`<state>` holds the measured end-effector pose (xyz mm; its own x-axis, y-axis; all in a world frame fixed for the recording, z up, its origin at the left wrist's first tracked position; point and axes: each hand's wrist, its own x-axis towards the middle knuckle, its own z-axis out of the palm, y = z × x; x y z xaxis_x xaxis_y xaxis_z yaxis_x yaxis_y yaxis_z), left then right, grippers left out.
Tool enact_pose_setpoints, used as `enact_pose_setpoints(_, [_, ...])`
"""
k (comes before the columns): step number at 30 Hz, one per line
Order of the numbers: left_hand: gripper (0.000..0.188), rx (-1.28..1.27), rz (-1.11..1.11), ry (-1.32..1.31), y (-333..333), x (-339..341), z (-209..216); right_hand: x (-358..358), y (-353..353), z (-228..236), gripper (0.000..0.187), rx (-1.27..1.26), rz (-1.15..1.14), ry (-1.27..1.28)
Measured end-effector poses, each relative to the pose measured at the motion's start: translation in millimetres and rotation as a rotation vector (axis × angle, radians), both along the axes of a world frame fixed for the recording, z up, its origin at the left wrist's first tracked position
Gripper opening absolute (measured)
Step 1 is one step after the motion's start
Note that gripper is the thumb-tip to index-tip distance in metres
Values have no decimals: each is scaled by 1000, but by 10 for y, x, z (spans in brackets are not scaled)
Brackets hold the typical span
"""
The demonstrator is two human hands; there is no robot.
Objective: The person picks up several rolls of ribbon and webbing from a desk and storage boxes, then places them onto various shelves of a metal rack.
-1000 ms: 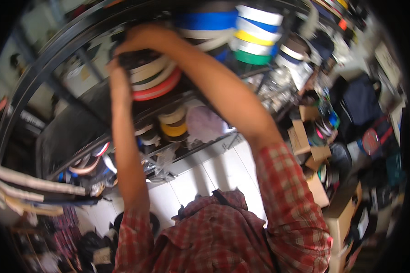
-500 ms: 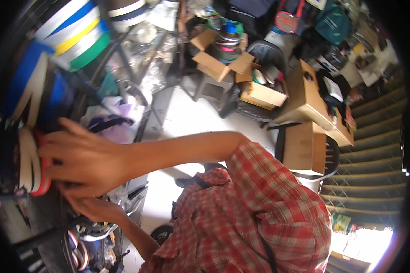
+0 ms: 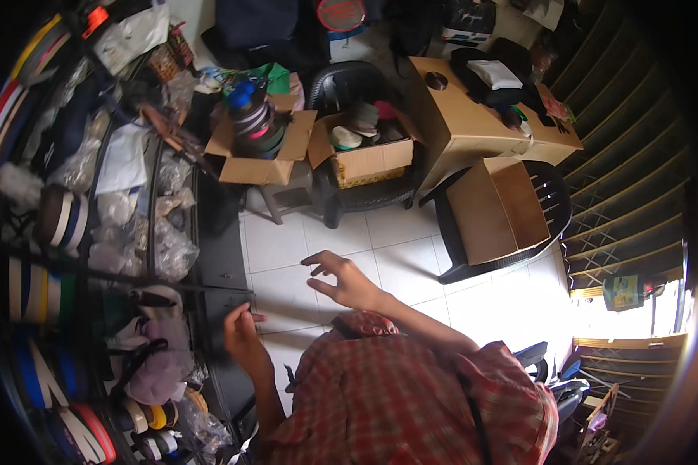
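Both hands have left the banded roll that they were touching half a second ago, and the view has swung right, putting the shelving along the left side. That roll [image 3: 81,434], with cream, dark and red layers, sits on the black rack [image 3: 209,289] at eight o'clock from the hands, well apart from them. Just above it stands a blue-and-cream roll [image 3: 43,373]. The left hand [image 3: 244,337] is bare, its fingers loosely bent, near the rack's edge; whether it touches is unclear. The right hand [image 3: 345,285] is empty, fingers parted and slightly bent, above the white tiled floor [image 3: 345,242]. Toward twelve o'clock, an open carton [image 3: 291,147] holds a dark stack with a blue top. At one o'clock, another open box [image 3: 376,163] rests on a black chair; at two, a taller carton [image 3: 485,209] occupies a second chair [image 3: 557,194].
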<state>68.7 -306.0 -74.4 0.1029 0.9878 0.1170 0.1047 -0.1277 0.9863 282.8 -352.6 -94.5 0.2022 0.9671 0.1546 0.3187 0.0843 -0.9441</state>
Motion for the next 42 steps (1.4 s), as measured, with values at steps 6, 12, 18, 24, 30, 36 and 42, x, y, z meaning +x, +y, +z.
enact_pose_setpoints(6, [55, -275, -376, -157, 145, 1563, -84, 1310, -462, -22, 24, 38, -382, -40])
enact_pose_setpoints(12, [56, -301, -598, -152, 182, 2754, -106, 2157, -833, -184, 23, -50, -600, 31])
enact_pose_setpoints(18, [32, -395, -645, -176, 342, 3675, -236, 2748, -921, -275, 21, -121, -717, 64])
enact_pose_setpoints(24, [41, -606, -895, -219, 802, 4609, -422, 3492, -680, -246, 21, -152, -853, 138])
enact_pose_setpoints(30, [50, -560, -1086, -126, 1310, 5790, -556, 4317, -207, -214, 20, -65, -919, 326])
enact_pose_setpoints(36, [28, -385, -1289, -88, 1467, 6816, -689, 4952, -16, -294, 18, -16, -1041, 328])
enact_pose_setpoints(42, [29, -557, -1357, 1, 1465, 7522, -895, 5637, -34, -529, 21, -35, -1066, 450])
